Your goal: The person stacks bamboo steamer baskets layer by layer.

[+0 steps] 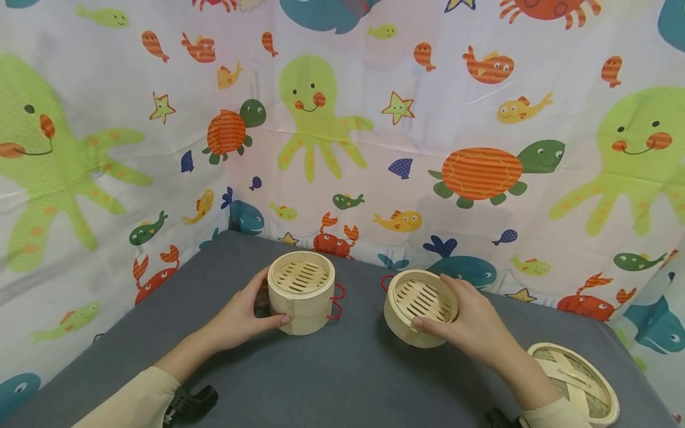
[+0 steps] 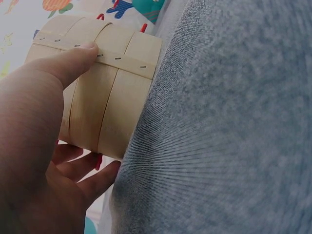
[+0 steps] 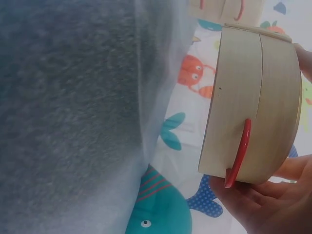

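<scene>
A stack of bamboo steamer baskets (image 1: 307, 309), apparently two tiers with red side loops, stands upright on the grey cloth. My left hand (image 1: 241, 315) grips it from the left, thumb across the near wall and fingers round the far side. In the left wrist view the thumb lies over the stapled band of the stack (image 2: 112, 90). To the right, my right hand (image 1: 473, 321) holds a single slatted steamer basket (image 1: 409, 330) tilted above the cloth, thumb at its rim. A red loop handle (image 3: 239, 153) shows on its wall in the right wrist view.
A woven bamboo steamer lid (image 1: 575, 377) lies at the right, beside my right forearm. Grey cloth (image 1: 332, 380) covers the table. A curtain (image 1: 364, 142) printed with sea animals hangs behind the table and along both sides.
</scene>
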A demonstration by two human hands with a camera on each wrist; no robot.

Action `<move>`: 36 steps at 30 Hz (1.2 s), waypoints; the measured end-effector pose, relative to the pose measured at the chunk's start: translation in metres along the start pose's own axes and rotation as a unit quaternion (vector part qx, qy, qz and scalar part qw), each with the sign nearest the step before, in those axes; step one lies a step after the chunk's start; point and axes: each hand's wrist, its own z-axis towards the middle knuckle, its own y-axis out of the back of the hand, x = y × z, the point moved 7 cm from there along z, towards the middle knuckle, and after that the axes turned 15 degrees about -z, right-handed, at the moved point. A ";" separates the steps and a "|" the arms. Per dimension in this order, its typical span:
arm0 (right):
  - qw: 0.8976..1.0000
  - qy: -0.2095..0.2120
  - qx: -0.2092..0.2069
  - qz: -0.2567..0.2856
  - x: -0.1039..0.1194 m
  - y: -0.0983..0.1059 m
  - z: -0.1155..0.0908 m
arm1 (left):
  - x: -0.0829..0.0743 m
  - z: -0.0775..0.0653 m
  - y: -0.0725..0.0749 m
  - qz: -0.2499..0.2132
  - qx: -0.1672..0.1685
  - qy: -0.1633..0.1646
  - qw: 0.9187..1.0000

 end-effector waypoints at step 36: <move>0.999 0.026 0.015 0.018 0.024 0.004 0.032 | 0.004 0.000 0.002 -0.009 0.002 0.005 1.000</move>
